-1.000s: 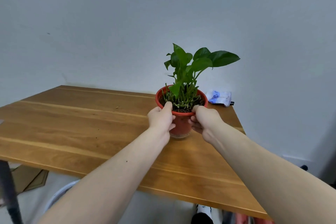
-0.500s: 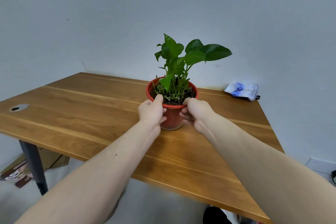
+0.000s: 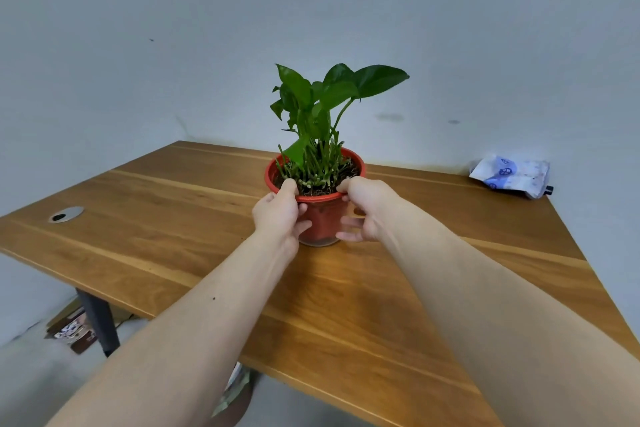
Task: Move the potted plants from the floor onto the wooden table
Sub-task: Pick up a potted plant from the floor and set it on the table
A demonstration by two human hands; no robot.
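Pot (image 3: 323, 218) now sits further left of the blue-and-white packet (image 3: 510, 175) than a second ago, upright mid-table (image 3: 173, 236). Left hand (image 3: 277, 215) and right hand (image 3: 363, 208) both grip it, thumbs on the rim. Loads of bare wood all round. There's a cable hole (image 3: 65, 214) far left, and the packet's print is too small to read.

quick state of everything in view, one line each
potted plant: upright, standing on the wooden table, held by both hands
left hand: grips the pot, thumb on its rim
right hand: grips the pot, thumb on its rim
packet: lies flat at the table's far right corner
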